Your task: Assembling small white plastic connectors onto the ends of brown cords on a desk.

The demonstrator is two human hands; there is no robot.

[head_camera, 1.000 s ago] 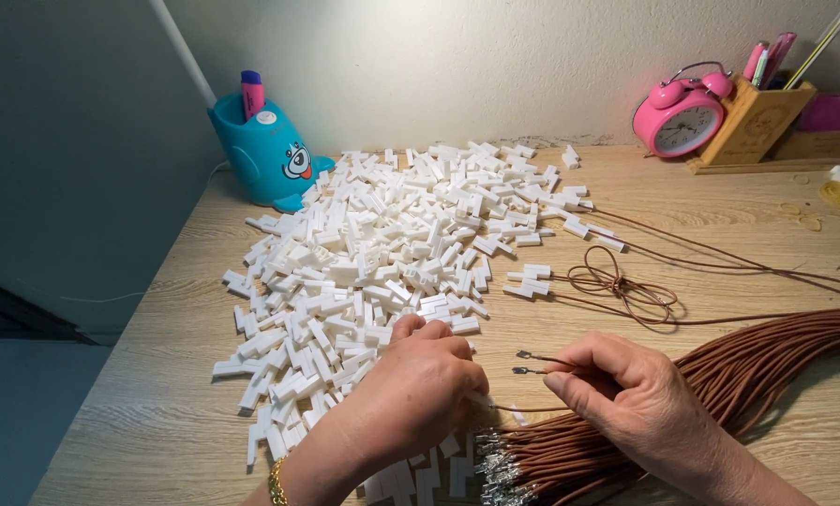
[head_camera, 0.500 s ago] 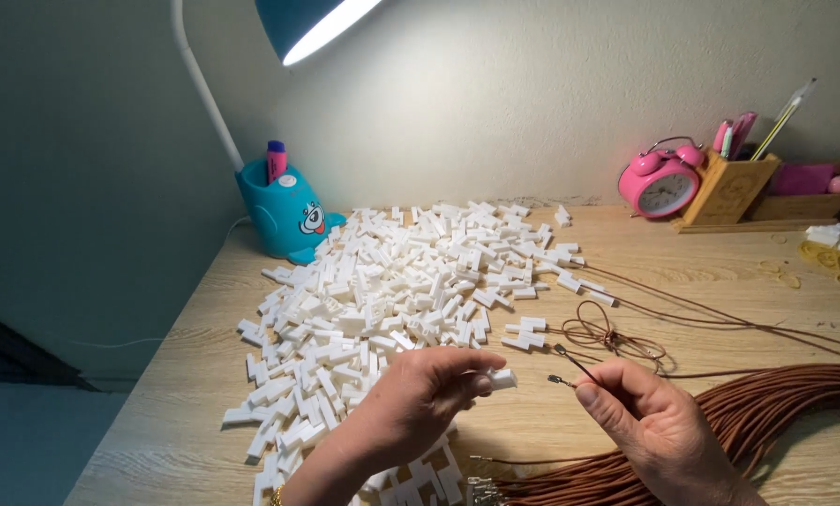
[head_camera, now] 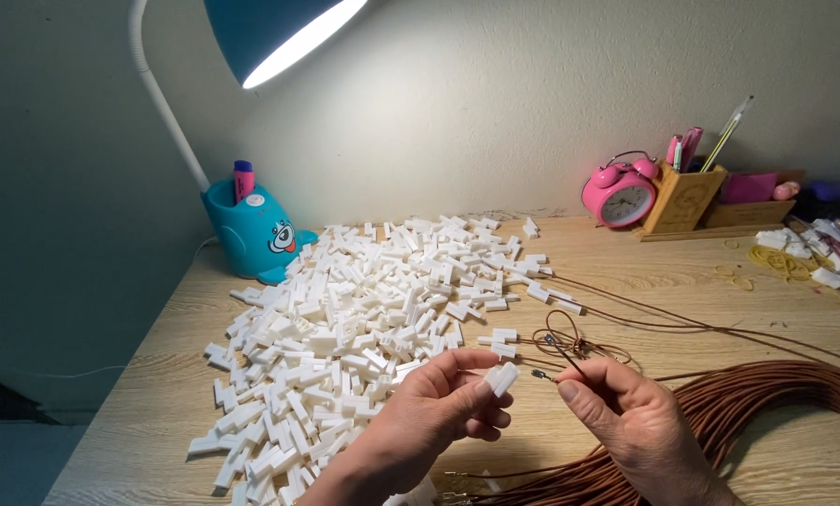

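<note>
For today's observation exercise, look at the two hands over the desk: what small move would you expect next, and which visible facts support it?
Probably the right hand brings the metal tip of its brown wire across the short gap into the white plastic connector pinched by the left hand. The tip already points at the connector, both are raised above the wooden desk, and they are not yet touching.

Bright lamp (head_camera: 279,33) top left, warm light on desk (head_camera: 682,290), left side dim, pic sharp, slight edge distortion
</note>
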